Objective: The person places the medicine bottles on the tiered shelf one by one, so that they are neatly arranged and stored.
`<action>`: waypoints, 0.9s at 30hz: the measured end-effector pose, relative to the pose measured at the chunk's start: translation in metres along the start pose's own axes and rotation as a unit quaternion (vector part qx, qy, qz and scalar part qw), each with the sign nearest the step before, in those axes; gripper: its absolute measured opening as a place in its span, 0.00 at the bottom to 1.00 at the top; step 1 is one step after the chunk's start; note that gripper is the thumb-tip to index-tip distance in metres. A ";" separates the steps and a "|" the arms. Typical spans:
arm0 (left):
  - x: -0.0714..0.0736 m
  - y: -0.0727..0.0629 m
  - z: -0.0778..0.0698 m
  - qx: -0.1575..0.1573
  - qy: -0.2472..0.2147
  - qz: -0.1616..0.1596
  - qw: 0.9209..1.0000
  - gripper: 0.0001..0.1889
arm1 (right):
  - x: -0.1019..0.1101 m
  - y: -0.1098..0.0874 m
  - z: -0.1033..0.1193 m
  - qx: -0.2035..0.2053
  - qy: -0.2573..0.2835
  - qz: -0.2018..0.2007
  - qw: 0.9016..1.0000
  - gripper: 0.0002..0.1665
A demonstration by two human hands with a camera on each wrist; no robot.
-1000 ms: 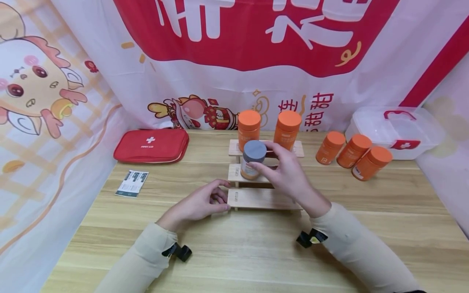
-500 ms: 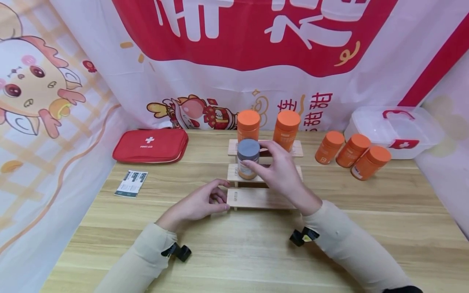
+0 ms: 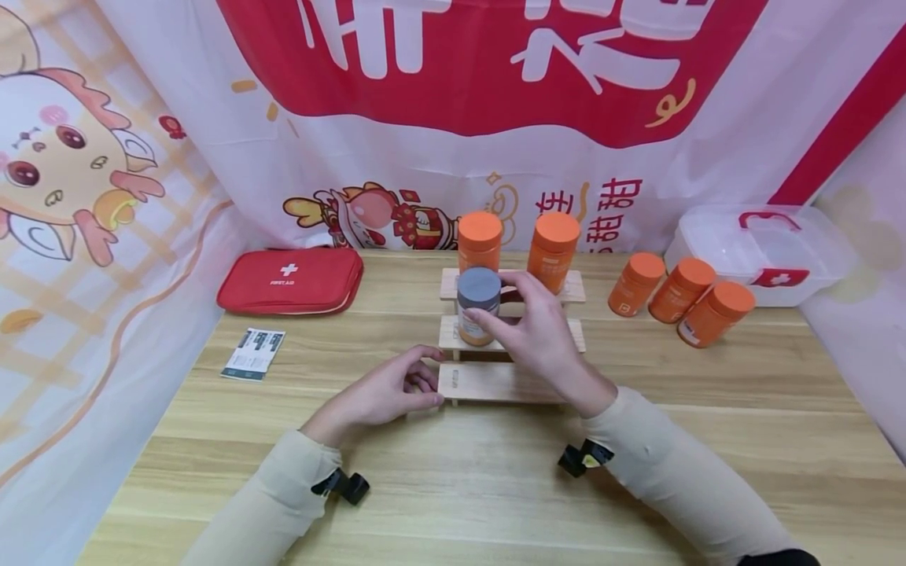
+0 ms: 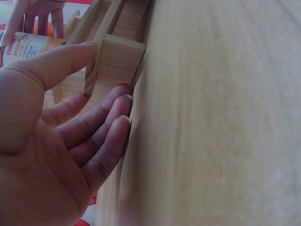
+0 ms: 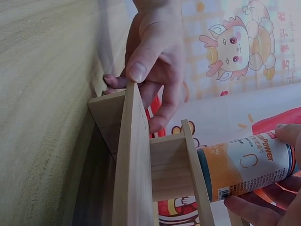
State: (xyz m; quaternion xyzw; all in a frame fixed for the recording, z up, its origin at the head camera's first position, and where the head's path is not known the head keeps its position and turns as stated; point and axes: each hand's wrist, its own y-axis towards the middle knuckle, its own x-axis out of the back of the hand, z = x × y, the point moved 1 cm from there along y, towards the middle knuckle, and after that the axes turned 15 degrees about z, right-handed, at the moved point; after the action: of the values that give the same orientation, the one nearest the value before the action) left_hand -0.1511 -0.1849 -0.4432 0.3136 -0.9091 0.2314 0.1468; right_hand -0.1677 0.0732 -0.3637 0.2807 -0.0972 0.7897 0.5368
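A three-step wooden display stand (image 3: pixel 506 384) sits mid-table in the head view. On its middle step, near the left end, a grey-lidded supplement bottle (image 3: pixel 478 308) stands upright with its base at the board. My right hand (image 3: pixel 543 336) holds that bottle between thumb and fingers from the right; its white and orange label (image 5: pixel 251 162) shows in the right wrist view. My left hand (image 3: pixel 385 391) grips the left end of the lowest step, thumb on the front edge of the board and fingers around its end. Two orange bottles, left (image 3: pixel 480 240) and right (image 3: pixel 554 250), occupy the top step.
Three more orange bottles (image 3: pixel 683 291) stand on the table to the right, before a clear lidded box (image 3: pixel 771 271) with a red handle. To the left lie a red first aid pouch (image 3: pixel 290 281) and a printed card (image 3: pixel 253 354). A printed cloth (image 3: pixel 425 149) hangs behind.
My right hand has moved the grey-lidded bottle a little left along the middle step and still holds it there. My left hand has kept its place on the stand.
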 end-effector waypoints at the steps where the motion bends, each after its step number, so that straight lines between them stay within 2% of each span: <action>1: 0.000 0.000 0.000 0.000 0.001 0.000 1.000 0.31 | 0.000 0.000 0.000 0.001 0.000 -0.001 1.000 0.36; 19: 0.001 0.000 0.000 -0.001 0.005 -0.001 1.000 0.31 | -0.003 0.001 -0.001 0.006 0.003 -0.003 1.000 0.36; 27: 0.000 0.000 0.000 0.000 0.005 0.000 1.000 0.31 | 0.000 -0.009 -0.004 0.025 -0.006 0.004 1.000 0.40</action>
State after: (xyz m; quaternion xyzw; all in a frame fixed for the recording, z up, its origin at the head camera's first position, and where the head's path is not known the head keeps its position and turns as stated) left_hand -0.1508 -0.1851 -0.4431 0.3125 -0.9082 0.2334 0.1516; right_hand -0.1603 0.0784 -0.3681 0.2980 -0.0819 0.7925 0.5258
